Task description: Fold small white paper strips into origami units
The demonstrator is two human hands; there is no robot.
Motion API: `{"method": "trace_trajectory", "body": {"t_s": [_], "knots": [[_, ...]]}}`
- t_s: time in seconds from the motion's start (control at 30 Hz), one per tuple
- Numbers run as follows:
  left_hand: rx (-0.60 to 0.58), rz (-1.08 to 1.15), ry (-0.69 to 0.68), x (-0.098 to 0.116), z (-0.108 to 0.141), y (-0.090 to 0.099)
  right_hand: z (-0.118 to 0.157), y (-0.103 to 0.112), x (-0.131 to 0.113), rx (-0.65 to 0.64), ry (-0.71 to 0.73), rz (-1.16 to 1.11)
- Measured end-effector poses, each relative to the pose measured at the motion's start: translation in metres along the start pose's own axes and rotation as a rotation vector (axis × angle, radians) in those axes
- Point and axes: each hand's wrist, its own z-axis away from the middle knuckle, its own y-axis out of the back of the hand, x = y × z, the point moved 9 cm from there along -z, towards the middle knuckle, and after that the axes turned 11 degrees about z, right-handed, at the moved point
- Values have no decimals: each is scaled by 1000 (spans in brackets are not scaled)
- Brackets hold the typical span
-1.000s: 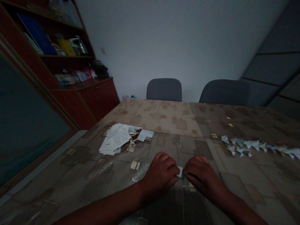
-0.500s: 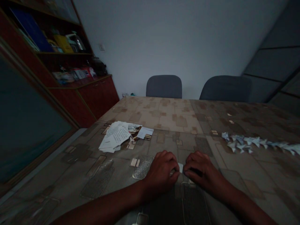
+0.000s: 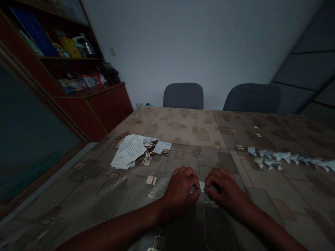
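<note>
Together, the bare left hand [image 3: 181, 188] and bare right hand [image 3: 226, 187] pinch a small white piece of paper [image 3: 202, 186] between thumb and fingertips, one at each side; it shows in the narrow gap between them, low over the brown-and-beige patterned tablecloth [image 3: 183, 122]. Farther out, a loose pile of printed paper sheets [image 3: 129, 151] lies beyond the left hand, while pale, pointed folded-paper shapes [image 3: 286, 157] stretch in a cluster to the right. Two grey rounded chair backs [image 3: 183, 96] stand behind the table's far edge.
</note>
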Motion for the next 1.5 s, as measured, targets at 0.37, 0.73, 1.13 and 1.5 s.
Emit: {"method": "trace_trajectory", "body": {"t_s": [0.37,0.73,1.13,1.5], "knots": [[-104,-285,-330,14,13,-3,-1,0,-1,11,-49,46],[-141,-505,-495,22,24,-8,-1,-2,0,5,-42,38],[-140,-518,-507,22,30,-10,0,0,7,-26,-108,-65],[-166,-509,-517,20,30,-15,1,-4,8,38,-167,-73]]}}
